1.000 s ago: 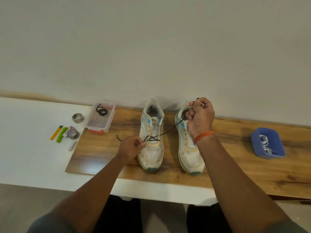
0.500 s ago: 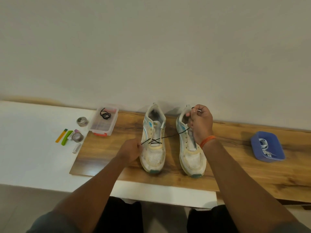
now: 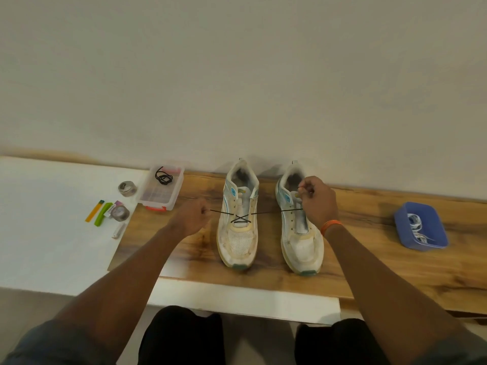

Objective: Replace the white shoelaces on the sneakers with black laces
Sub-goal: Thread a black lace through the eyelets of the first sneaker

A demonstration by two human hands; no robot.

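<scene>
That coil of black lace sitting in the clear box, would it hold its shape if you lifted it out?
Probably not. The black lace lies in loose loops in the clear box, so it likely flops and uncoils. It looks thin, so probably very light. One end could snag on the box rim.

wall [image 3: 237, 75]: plain off-white | white table [image 3: 47, 206] | wooden board [image 3: 369, 259]

Head-worn wide view, facing forward and down, wooden board [image 3: 263, 280] near

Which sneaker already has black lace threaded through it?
The left sneaker: a black lace crosses its lowest eyelets, pulled taut by both hands. The right sneaker shows bare eyelets.
</scene>
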